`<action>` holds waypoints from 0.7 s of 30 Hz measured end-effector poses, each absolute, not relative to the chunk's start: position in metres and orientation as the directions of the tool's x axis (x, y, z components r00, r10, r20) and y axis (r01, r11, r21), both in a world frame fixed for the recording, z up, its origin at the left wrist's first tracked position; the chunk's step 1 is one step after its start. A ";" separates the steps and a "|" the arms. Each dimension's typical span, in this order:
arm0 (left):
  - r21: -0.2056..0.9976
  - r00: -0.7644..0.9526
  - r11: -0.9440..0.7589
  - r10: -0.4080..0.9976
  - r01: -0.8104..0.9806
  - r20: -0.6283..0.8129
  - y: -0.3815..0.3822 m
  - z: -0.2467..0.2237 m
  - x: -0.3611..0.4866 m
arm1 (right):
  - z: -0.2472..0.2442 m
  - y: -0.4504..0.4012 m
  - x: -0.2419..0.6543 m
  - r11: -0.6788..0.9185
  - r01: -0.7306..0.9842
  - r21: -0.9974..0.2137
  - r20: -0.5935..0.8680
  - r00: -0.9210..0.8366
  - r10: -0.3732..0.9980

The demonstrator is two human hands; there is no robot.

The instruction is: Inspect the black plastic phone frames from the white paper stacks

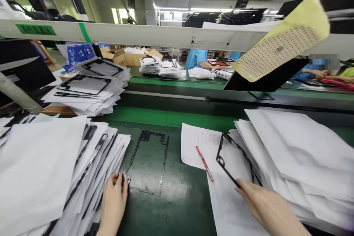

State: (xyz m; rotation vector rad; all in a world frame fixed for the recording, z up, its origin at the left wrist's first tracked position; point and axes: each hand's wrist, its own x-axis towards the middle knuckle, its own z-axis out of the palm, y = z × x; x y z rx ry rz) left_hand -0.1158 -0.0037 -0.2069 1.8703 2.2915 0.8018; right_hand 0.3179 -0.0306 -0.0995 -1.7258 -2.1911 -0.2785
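Note:
My left hand (114,199) is at the lower left corner of a thin black frame (165,158) lying flat on the green table (179,199). Its fingers are bent together around a small, shiny round thing (127,178) too small to name. On the right, my right hand (265,202) pinches the near corner of a second black frame (228,171), which is tilted over white paper sheets beside the right paper stack (304,155). Parts of this second frame are hidden behind my fingers and the stack's edge.
A red pen (204,163) rests on a printed sheet (190,143). Left of my left hand stands a tall stack of white sheets (41,166) with black frames between them. Another stack (91,88) lies behind it. A yellow sheet (284,44) hangs above. People in blue work across the line.

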 end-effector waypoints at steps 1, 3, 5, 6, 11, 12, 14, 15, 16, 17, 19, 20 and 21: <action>0.419 -0.240 0.114 0.935 0.901 0.262 -0.001 -0.205 -0.113 | -0.090 -0.030 0.318 0.270 0.963 -0.003 0.392 -0.248 0.886; 0.394 -0.208 0.092 0.942 0.915 0.264 0.005 -0.202 -0.108 | -0.069 -0.030 0.311 0.340 0.938 0.067 0.402 -0.337 0.852; 0.378 -0.187 0.074 0.944 0.923 0.271 0.007 -0.200 -0.105 | -0.051 -0.030 0.296 0.377 0.924 0.062 0.463 -0.361 0.810; 0.372 -0.185 0.073 0.944 0.925 0.275 0.007 -0.200 -0.104 | -0.044 -0.030 0.286 0.407 0.912 0.048 0.492 -0.376 0.785; 0.342 -0.215 0.113 0.936 0.933 0.279 0.005 -0.201 -0.102 | -0.040 -0.019 0.238 0.556 0.831 -0.012 0.494 -0.478 0.726; 0.333 -0.217 0.119 0.936 0.935 0.276 0.005 -0.201 -0.101 | -0.044 -0.016 0.232 0.567 0.824 -0.011 0.478 -0.493 0.727; 0.313 -0.214 0.125 0.939 0.942 0.269 0.005 -0.200 -0.100 | -0.053 -0.011 0.222 0.579 0.815 -0.006 0.437 -0.519 0.735; 0.304 -0.206 0.122 0.943 0.945 0.263 0.006 -0.198 -0.099 | -0.058 -0.009 0.219 0.583 0.812 -0.002 0.416 -0.529 0.740; 0.299 -0.195 0.115 0.947 0.947 0.256 0.006 -0.197 -0.098 | -0.064 -0.007 0.216 0.588 0.809 0.000 0.395 -0.540 0.743; 0.298 -0.185 0.107 0.951 0.948 0.249 0.006 -0.196 -0.095 | -0.068 -0.005 0.213 0.594 0.804 0.003 0.376 -0.552 0.745; 0.305 -0.180 0.102 0.955 0.947 0.237 0.007 -0.192 -0.089 | -0.076 -0.002 0.209 0.604 0.796 0.022 0.355 -0.571 0.740; 0.308 -0.188 0.111 0.954 0.945 0.234 0.008 -0.190 -0.084 | -0.079 -0.001 0.208 0.606 0.795 0.034 0.353 -0.577 0.737; 0.310 -0.198 0.119 0.952 0.943 0.234 0.009 -0.188 -0.078 | -0.081 0.000 0.206 0.607 0.794 0.046 0.353 -0.581 0.734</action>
